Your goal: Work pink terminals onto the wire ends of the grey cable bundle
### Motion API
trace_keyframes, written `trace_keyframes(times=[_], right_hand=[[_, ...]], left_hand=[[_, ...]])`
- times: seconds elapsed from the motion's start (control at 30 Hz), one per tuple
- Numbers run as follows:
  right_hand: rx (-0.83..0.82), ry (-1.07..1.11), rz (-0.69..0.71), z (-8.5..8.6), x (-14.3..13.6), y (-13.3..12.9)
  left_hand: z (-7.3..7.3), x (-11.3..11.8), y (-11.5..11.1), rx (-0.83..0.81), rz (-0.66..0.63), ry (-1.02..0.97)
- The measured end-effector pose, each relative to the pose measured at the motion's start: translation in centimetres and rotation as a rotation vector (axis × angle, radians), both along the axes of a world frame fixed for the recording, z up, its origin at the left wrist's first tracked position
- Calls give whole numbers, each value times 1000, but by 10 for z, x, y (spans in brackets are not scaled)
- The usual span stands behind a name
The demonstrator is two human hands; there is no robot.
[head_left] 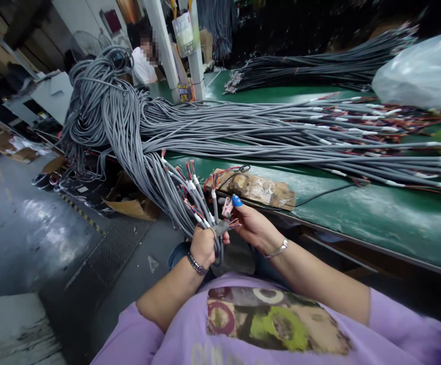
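Observation:
My left hand [204,244] is closed around a bundle of grey cables [193,190], whose stripped ends with white sleeves and thin coloured wires fan out above my fist. One grey cable end [226,226] bends sideways, its bare coloured wires pointing at my right hand [253,225]. Curled close beside it, my right hand has a blue cover [237,201] on the thumb tip. A small pinkish piece [227,207] shows right by that thumb. What the right fingers grip is partly hidden.
Long grey cables [220,126] lie across the green table [380,223] and droop over its left end. Near its edge lies a taped cardboard-like piece [256,188]. Dark cables [304,71], a plastic bag [423,71] and a post [197,61] stand farther back. Another person [143,66] is behind.

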State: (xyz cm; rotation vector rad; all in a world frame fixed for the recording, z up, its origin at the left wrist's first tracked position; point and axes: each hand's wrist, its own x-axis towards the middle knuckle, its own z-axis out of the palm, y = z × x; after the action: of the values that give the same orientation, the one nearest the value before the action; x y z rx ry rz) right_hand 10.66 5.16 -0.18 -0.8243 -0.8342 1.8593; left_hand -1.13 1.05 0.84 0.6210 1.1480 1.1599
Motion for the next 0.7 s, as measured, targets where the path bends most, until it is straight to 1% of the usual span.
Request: trace_keyframes(times=[0.1, 0.13, 0.2, 0.27, 0.33, 0.4, 0.6, 0.63, 0.7], right_hand=[[-162, 192, -71, 1, 2, -2], [-203, 220, -78, 1, 3, -3], [-272, 237, -57, 0, 6, -4], [-312, 238, 0, -1, 9, -6], [-304, 246, 49, -1, 11, -6], [-279, 246, 47, 0, 11, -5], [-177, 164, -54, -2, 6, -4], [-146, 127, -87, -4, 5, -5], [-34, -5, -180, -8, 5, -6]], left_hand=[[0, -2, -2, 13, -9, -4], [1, -3, -3, 19, -10, -7], [2, -5, -6, 36, -13, -9], [2, -6, -9, 54, -14, -5], [2, -7, -12, 77, -15, 2], [2, -7, -13, 97, -6, 3], [0, -6, -9, 74, 30, -24], [0, -5, -9, 70, 37, -28], [-1, -5, -7, 60, 46, -35]])
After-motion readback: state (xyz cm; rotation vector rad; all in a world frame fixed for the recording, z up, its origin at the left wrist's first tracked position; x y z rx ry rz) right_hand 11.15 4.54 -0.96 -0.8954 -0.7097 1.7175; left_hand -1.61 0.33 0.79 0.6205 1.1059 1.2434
